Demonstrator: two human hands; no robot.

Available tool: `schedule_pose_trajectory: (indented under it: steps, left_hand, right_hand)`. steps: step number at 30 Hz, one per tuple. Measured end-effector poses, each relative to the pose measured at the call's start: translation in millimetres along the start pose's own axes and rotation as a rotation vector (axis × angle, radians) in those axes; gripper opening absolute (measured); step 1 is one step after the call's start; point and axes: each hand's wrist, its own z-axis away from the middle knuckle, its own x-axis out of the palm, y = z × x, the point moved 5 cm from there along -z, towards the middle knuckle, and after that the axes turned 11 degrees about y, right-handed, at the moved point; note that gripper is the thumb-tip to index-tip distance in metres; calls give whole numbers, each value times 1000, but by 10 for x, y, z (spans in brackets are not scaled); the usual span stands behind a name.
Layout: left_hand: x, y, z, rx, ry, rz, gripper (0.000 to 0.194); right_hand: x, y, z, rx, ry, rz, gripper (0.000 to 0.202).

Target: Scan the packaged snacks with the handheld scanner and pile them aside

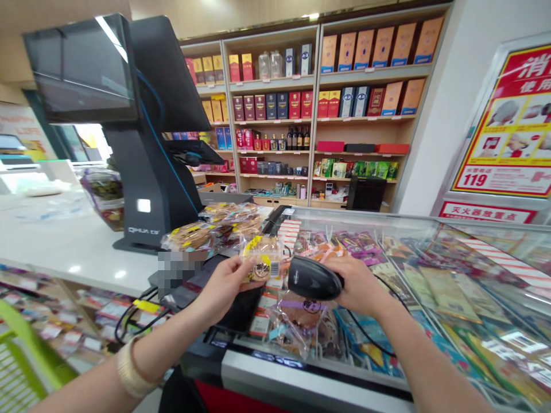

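My left hand (pixel 230 284) pinches the edge of a small clear snack packet (pixel 263 257) with a yellow print and a barcode. My right hand (pixel 359 284) is wrapped round the handle of a black barcode scanner (pixel 313 279), whose head points left, close beside the packet. Behind my left hand, a pile of similar packets (pixel 232 221) lies by the base of the register. Below the scanner, a larger clear bag with a purple band (pixel 299 315) rests on the glass-topped case.
A black register (pixel 152 172) with screens stands on the white counter (pixel 73 241) at left. The glass case (pixel 430 229) holds many packets at right. A green basket (pixel 26 361) is at lower left. Shelves (pixel 275 83) of boxes line the back; a black cable hangs from the scanner.
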Motion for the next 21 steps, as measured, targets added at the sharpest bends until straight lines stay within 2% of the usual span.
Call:
schedule_pose_trajectory:
  steps: [7,11,14,18,21]
  left_hand:
    - [-31,-16,11,-2,16,20,34]
    - [-201,111,-11,29,80,5,28]
    - [-489,377,-90,140,202,-29,28]
    - [-1009,819,-288,381,452,-129,29]
    - [-1327,985,-512,424,589,-275,30]
  right_hand:
    - [13,11,2,14,-7,-5,17]
    - [-13,39,3,1,25,-34,18]
    - [-21,71,11,-2,50,-31,21]
    - [-15,85,17,1,57,-21,22]
    - [-18,89,17,-3,62,-12,23]
